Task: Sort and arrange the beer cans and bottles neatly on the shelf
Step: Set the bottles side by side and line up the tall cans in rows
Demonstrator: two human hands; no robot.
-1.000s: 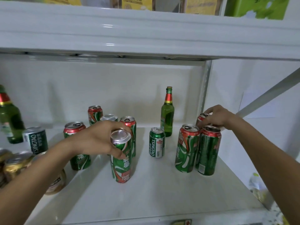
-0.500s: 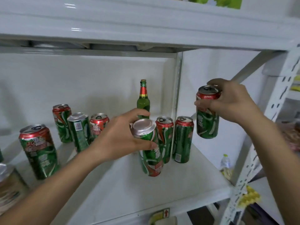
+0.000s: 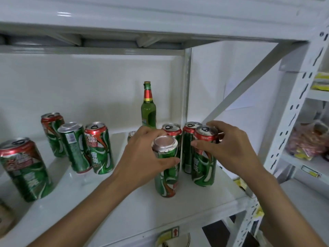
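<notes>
My left hand (image 3: 142, 157) grips an upside-down green can (image 3: 167, 175) standing near the front of the white shelf (image 3: 115, 207). My right hand (image 3: 229, 148) wraps around a red-topped green can (image 3: 203, 168) just right of it, resting on the shelf. Behind these two stand two more green cans (image 3: 171, 130) (image 3: 188, 139) by the rear post. A green beer bottle (image 3: 148, 107) stands upright at the back. A small can (image 3: 131, 134) is mostly hidden behind my left hand.
Three green cans (image 3: 51, 132) (image 3: 74, 147) (image 3: 99, 147) cluster at mid-left and another (image 3: 25, 168) stands at the far left. The shelf above hangs low overhead. A white upright (image 3: 292, 111) with a diagonal brace bounds the right side; bagged goods (image 3: 309, 141) sit beyond it.
My right hand brought its can down from mid-air onto the shelf beside the two rear cans. My left hand slid its upside-down can rightward, close to them.
</notes>
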